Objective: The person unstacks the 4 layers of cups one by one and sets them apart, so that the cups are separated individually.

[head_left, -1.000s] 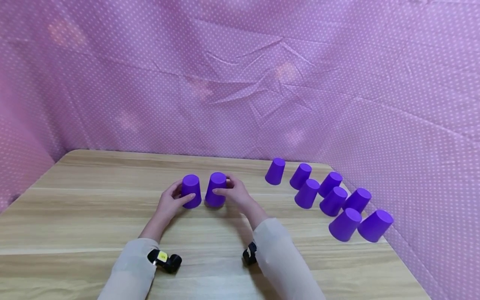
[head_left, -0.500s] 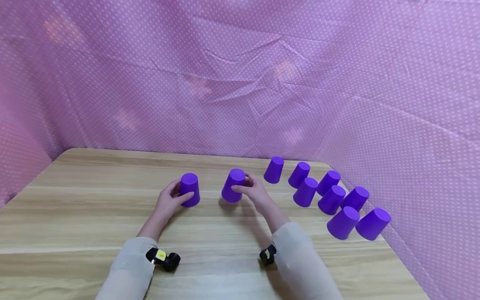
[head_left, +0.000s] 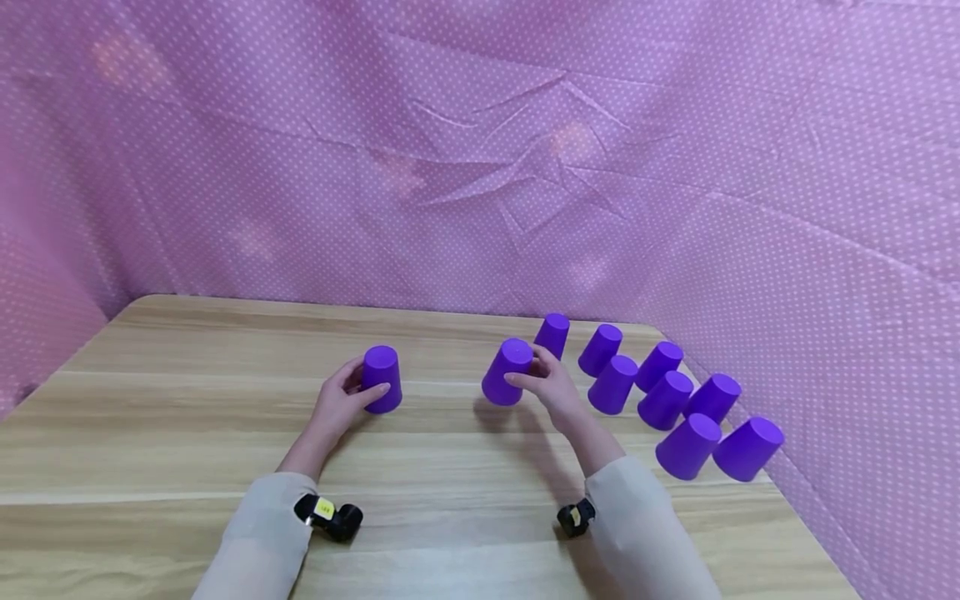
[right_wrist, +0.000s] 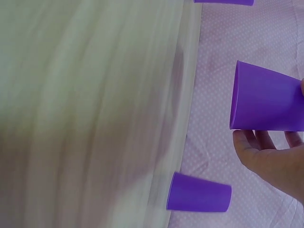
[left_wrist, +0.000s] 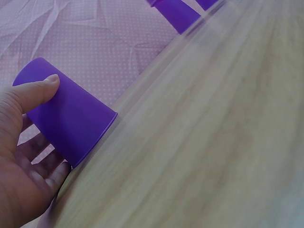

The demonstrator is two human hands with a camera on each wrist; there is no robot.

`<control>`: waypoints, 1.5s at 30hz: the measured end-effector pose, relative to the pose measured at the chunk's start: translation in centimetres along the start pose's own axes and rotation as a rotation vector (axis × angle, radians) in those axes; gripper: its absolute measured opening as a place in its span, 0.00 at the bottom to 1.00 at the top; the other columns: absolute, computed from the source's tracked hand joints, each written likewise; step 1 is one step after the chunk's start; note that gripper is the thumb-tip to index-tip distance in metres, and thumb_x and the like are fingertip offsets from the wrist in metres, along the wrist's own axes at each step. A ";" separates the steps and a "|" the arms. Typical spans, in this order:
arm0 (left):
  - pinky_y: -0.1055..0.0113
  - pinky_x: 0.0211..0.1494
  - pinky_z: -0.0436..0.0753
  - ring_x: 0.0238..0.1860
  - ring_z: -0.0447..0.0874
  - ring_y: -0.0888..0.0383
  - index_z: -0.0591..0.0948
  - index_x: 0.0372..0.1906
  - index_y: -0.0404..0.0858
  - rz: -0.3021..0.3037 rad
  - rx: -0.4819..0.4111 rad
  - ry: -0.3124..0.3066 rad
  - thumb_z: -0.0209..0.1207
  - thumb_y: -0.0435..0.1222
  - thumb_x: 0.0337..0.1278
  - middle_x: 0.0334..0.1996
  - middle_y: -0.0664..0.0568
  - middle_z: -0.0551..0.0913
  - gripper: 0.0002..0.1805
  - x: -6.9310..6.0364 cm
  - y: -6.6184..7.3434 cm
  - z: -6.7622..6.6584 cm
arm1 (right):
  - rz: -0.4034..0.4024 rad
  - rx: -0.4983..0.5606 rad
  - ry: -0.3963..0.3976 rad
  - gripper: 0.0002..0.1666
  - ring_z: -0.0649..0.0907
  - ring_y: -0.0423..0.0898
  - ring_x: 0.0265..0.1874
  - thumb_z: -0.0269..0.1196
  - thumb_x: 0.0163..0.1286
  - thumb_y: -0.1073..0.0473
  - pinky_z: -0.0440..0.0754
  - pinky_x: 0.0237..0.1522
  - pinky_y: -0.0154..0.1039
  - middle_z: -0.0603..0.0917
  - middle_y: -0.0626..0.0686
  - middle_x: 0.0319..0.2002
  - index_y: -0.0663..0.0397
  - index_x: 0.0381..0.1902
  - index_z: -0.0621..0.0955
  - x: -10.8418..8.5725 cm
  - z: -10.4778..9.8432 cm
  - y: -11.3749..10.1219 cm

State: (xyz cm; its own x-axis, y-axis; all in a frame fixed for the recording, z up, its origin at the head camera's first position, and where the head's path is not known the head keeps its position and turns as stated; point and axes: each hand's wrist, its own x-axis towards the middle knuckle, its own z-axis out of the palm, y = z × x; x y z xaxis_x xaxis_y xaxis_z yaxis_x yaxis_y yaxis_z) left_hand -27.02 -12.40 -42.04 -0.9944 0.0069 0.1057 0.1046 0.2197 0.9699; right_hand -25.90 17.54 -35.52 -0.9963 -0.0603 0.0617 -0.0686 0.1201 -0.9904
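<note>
My left hand grips a purple cup that stands upside down on the wooden table, thumb on its near side and fingers round the far side. The left wrist view shows that cup with its rim on the tabletop. Farther right, my right hand holds a second purple cup, also mouth down, raised above the table with a shadow below it. In the right wrist view this cup is apart from the surface, fingers beneath it in the picture.
Several more purple cups stand upside down at the table's right side, among them a back one partly behind my right hand and a front one. A pink dotted cloth hangs behind the wooden table.
My right hand has lifted its cup off the table and carried it right, away from the left cup. My left hand and its cup have stayed in place.
</note>
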 end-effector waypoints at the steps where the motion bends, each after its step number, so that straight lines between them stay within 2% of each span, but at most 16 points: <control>1: 0.57 0.59 0.61 0.57 0.60 0.46 0.60 0.61 0.35 0.005 -0.003 0.001 0.61 0.41 0.46 0.56 0.37 0.64 0.37 0.0 0.0 0.0 | 0.007 -0.004 0.005 0.33 0.72 0.51 0.46 0.63 0.49 0.68 0.65 0.53 0.46 0.74 0.60 0.45 0.58 0.55 0.67 -0.2 -0.4 0.0; 5: 0.57 0.59 0.62 0.56 0.61 0.45 0.60 0.61 0.33 0.023 -0.023 0.003 0.62 0.38 0.45 0.54 0.35 0.65 0.36 0.1 0.1 0.2 | 0.028 -0.003 0.010 0.33 0.71 0.51 0.47 0.62 0.50 0.67 0.63 0.54 0.46 0.73 0.60 0.46 0.57 0.55 0.67 -0.8 -1.8 0.0; 11: 0.56 0.58 0.62 0.56 0.61 0.45 0.61 0.60 0.34 0.032 -0.023 0.004 0.62 0.39 0.45 0.54 0.35 0.65 0.36 0.0 0.1 0.3 | 0.001 -0.010 0.041 0.33 0.73 0.47 0.44 0.62 0.50 0.68 0.67 0.52 0.43 0.74 0.59 0.46 0.61 0.56 0.66 -1.8 -4.1 0.1; 15: 0.57 0.58 0.62 0.56 0.61 0.45 0.60 0.61 0.34 0.033 -0.020 0.010 0.62 0.39 0.45 0.55 0.35 0.64 0.37 0.0 0.1 0.2 | 0.017 -0.032 0.054 0.34 0.73 0.45 0.44 0.62 0.50 0.68 0.68 0.51 0.41 0.73 0.59 0.47 0.61 0.56 0.65 -2.4 -5.5 0.2; 21: 0.57 0.59 0.61 0.57 0.59 0.45 0.59 0.62 0.35 0.013 -0.011 0.009 0.62 0.40 0.45 0.56 0.36 0.63 0.38 0.0 0.0 0.2 | 0.065 -0.067 0.025 0.36 0.69 0.49 0.50 0.62 0.52 0.65 0.64 0.54 0.43 0.69 0.62 0.51 0.59 0.59 0.62 -3.9 -7.6 0.2; 32: 0.57 0.59 0.61 0.57 0.60 0.46 0.59 0.62 0.35 0.008 -0.016 0.013 0.62 0.40 0.45 0.56 0.36 0.63 0.38 -0.1 -0.1 0.2 | 0.007 -0.091 0.005 0.33 0.74 0.40 0.43 0.62 0.53 0.66 0.72 0.45 0.33 0.75 0.50 0.43 0.61 0.57 0.63 -6.2 -11.3 1.3; 39: 0.57 0.59 0.62 0.57 0.60 0.46 0.60 0.61 0.35 0.006 -0.018 0.017 0.62 0.39 0.45 0.56 0.36 0.64 0.37 -0.2 0.0 0.4 | 0.003 -0.116 -0.013 0.35 0.73 0.39 0.44 0.61 0.54 0.65 0.72 0.45 0.31 0.74 0.49 0.45 0.63 0.59 0.60 -7.1 -12.5 2.0; 45: 0.57 0.59 0.61 0.56 0.61 0.46 0.59 0.61 0.35 0.013 -0.018 0.023 0.62 0.40 0.44 0.55 0.36 0.64 0.38 -0.3 -0.2 0.5 | -0.003 -0.134 -0.067 0.39 0.73 0.37 0.44 0.60 0.54 0.66 0.72 0.45 0.31 0.73 0.54 0.47 0.66 0.61 0.56 -7.4 -13.5 2.4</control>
State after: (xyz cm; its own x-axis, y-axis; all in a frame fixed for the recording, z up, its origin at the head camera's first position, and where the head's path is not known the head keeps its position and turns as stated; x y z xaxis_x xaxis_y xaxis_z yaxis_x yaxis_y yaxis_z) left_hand -26.79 -11.94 -42.33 -0.9923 -0.0128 0.1233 0.1182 0.2024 0.9721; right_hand -19.42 31.68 -36.66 -0.9906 -0.1263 0.0517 -0.0823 0.2508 -0.9645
